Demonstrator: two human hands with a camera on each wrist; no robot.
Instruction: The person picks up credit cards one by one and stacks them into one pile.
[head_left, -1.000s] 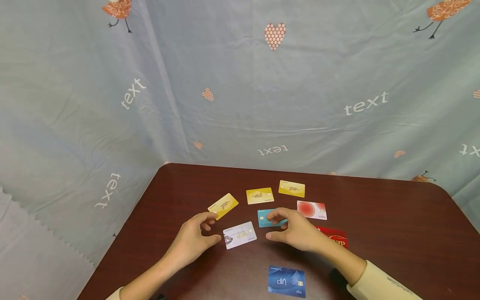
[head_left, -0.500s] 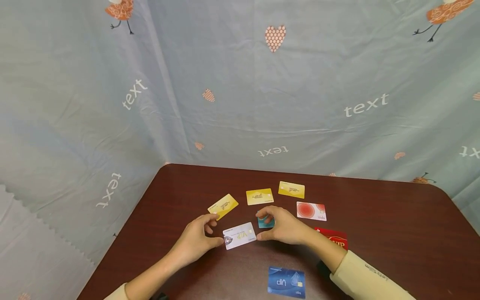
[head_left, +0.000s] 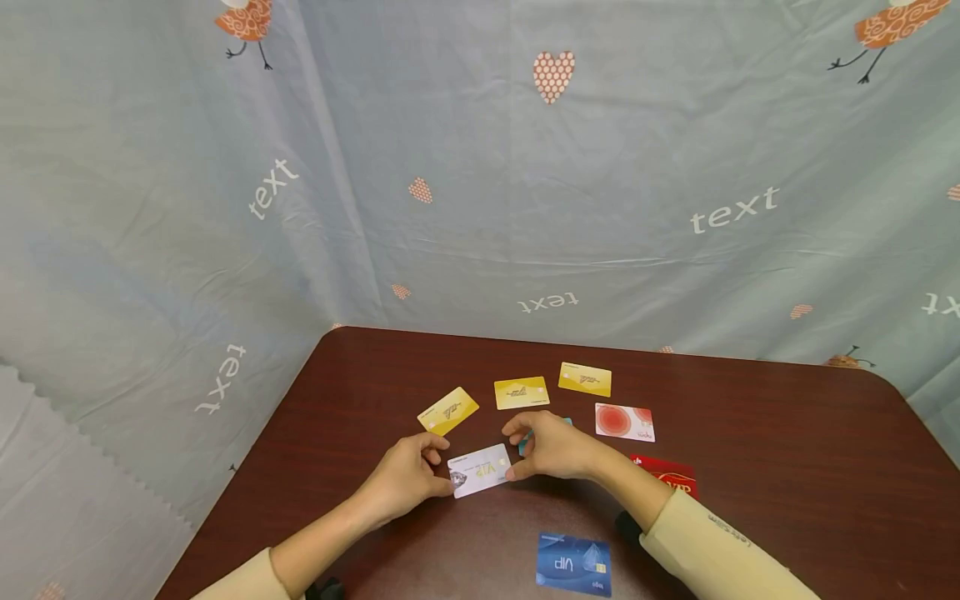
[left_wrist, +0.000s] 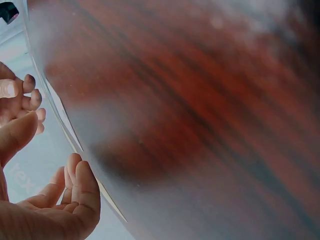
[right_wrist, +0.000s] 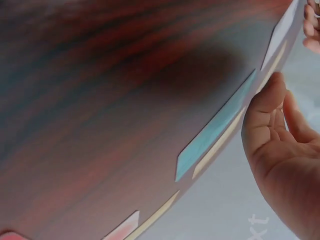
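Observation:
A white VIP card lies flat on the dark table between my two hands in the head view. At its left end is my left hand, fingers loosely bent, the thumb by the card's edge. My right hand is at the other end, thumb tip by the right edge. Whether either thumb touches the card I cannot tell. Nothing is held. In the left wrist view the left hand's fingers are apart from the thumb. A teal card lies flat in the right wrist view; my right hand mostly covers it in the head view.
Yellow cards lie behind the hands. To the right are a white card with red circles and a red VIP card, partly behind my forearm. A blue VIP card lies near the front. A patterned curtain hangs behind the table.
My right hand has moved left over the teal card to the white card's right end. The left hand has shifted slightly right. The cards lie where they were.

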